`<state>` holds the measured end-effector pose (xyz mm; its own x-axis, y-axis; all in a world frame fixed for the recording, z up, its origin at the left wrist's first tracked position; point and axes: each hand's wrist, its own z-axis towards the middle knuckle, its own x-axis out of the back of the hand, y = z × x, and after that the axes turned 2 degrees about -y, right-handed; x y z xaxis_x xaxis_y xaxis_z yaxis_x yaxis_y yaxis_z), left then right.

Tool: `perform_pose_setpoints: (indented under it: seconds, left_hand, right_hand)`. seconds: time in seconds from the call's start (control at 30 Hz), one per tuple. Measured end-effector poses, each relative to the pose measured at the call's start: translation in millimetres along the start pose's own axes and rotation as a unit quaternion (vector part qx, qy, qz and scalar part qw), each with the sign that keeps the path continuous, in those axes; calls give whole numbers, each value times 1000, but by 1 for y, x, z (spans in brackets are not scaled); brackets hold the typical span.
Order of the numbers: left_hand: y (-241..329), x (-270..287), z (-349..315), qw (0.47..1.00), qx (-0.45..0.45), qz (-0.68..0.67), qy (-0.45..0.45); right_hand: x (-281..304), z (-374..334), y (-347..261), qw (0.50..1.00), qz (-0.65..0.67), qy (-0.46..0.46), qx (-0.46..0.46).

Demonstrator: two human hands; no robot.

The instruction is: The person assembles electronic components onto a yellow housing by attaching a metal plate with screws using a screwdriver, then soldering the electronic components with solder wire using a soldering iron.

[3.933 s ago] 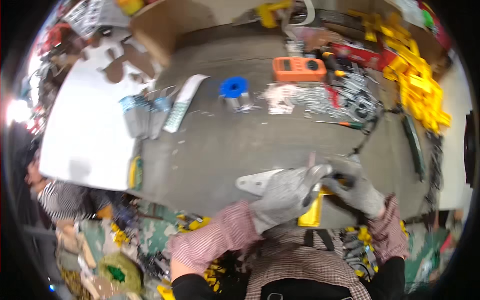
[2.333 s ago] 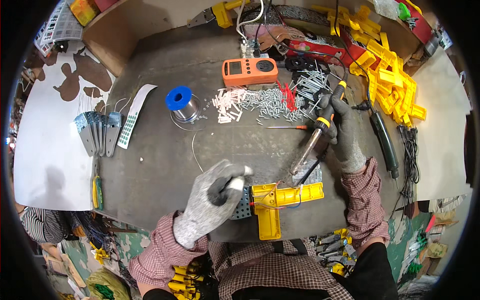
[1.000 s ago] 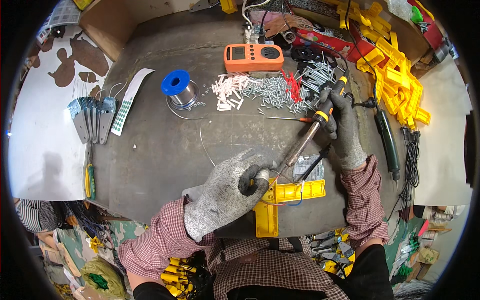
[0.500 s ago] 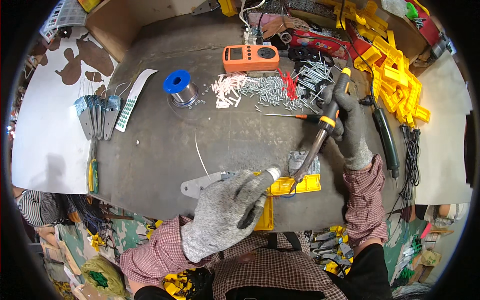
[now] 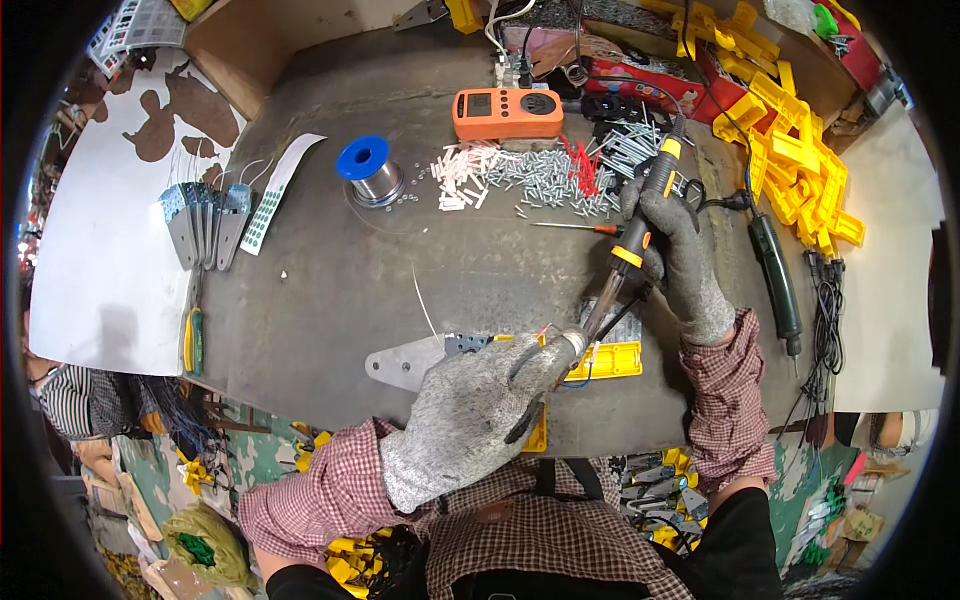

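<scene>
My right hand, in a grey glove, is closed around a soldering iron with a black and yellow handle. The iron's metal barrel slants down toward my left fingertips, where its end is hard to make out. My gloved left hand has its thumb and fingers pressed together beside a yellow plastic housing; what it pinches is hidden. From behind that hand a grey metal plate sticks out to the left, with a thin white wire rising near it. A blue wire curves at the housing's lower edge.
Beyond my hands are a blue-ended solder spool, an orange multimeter, piles of screws and a screwdriver. A dark green corded tool lies right, near yellow housings. Several metal plates stand left.
The iron has moved up and left, bringing its barrel against or close to my left fingertips. My left hand has shifted right and slightly up, covering more of the housing.
</scene>
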<state>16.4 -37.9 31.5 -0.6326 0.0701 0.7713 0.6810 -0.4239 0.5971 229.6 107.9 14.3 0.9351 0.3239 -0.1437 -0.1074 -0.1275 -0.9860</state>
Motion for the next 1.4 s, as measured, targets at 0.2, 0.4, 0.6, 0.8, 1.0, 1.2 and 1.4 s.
perform_pose_setpoints:
  seconds: [0.2, 0.4, 0.6, 0.8, 1.0, 1.2, 1.4]
  left_hand:
    - [-1, -2, 1, 1000, 6, 9, -23]
    - [-2, 13, 0, 999, -4, -13, -47]
    - [-72, 96, -39, 961, 45, 261, 82]
    - [-117, 106, -58, 932, 66, 337, 115]
    - [-32, 31, 28, 995, -78, 51, 34]
    - [12, -17, 109, 912, -107, 93, -385]
    - [-21, 5, 76, 946, 45, -307, -91]
  right_hand:
    - [-2, -2, -3, 999, -40, 18, 29]
    - [10, -5, -7, 989, -146, -7, 34]
    - [21, 0, -23, 998, 26, 63, 0]
    - [24, -2, -29, 986, 1, 123, 109]
    - [42, 47, -2, 838, -360, 152, 380]
    - [-7, 117, -24, 680, -689, 153, 200]
    - [-3, -20, -32, 810, -558, -103, 146]
